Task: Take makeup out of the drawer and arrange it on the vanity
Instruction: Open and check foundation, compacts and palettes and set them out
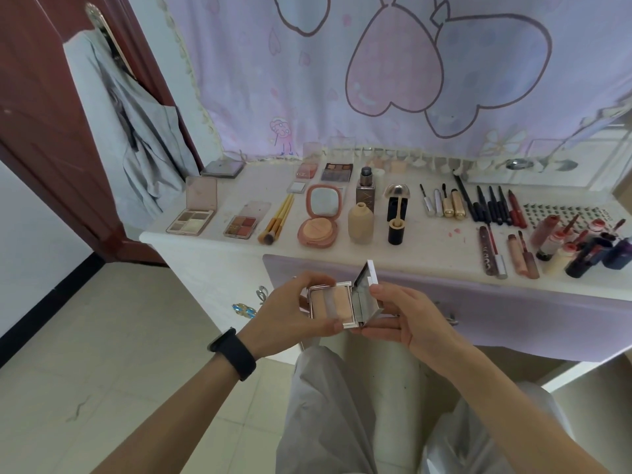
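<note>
I hold a small silver powder palette open in front of the vanity's front edge. My left hand grips its base with the peach pans; my right hand holds the raised mirrored lid. On the vanity top lie several makeup items: an open eyeshadow palette, a blush palette, yellow brushes, a pink cushion compact, a beige bottle, a black-and-gold bottle, mascaras and pencils, and lip glosses. The drawer itself is hidden behind my hands.
A lilac heart-print cloth hangs behind the vanity. A grey garment hangs on the brown door at left. A clear acrylic stand sits at back right. My grey-trousered knees are below; tiled floor lies to the left.
</note>
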